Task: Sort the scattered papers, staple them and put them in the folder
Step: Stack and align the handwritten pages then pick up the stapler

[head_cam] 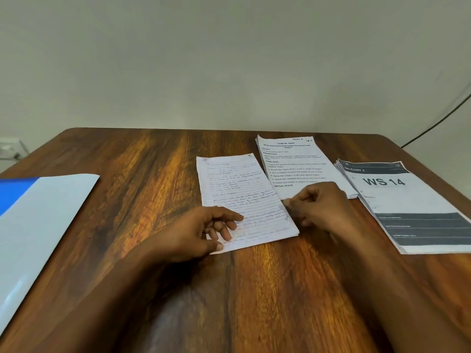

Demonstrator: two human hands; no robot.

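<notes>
Three paper stacks lie on the wooden table (153, 174). A handwritten lined stack (237, 189) sits in the middle. My left hand (201, 233) rests on its near left corner, thumb at the edge and fingers spread on the sheet. My right hand (318, 207) is curled at the stack's right edge, fingertips pinched together; what they pinch I cannot tell. Behind it lies a printed task sheet stack (293, 161). To the right is a stack headed "WS 14" (397, 200). The folder (33, 225), pale grey with a blue part, lies at the left edge. No stapler is in view.
A plain wall stands behind the table. A black cable (438, 121) runs down the wall at the right. A white wall socket (10, 149) shows at the far left. Bare wood lies between the folder and the papers.
</notes>
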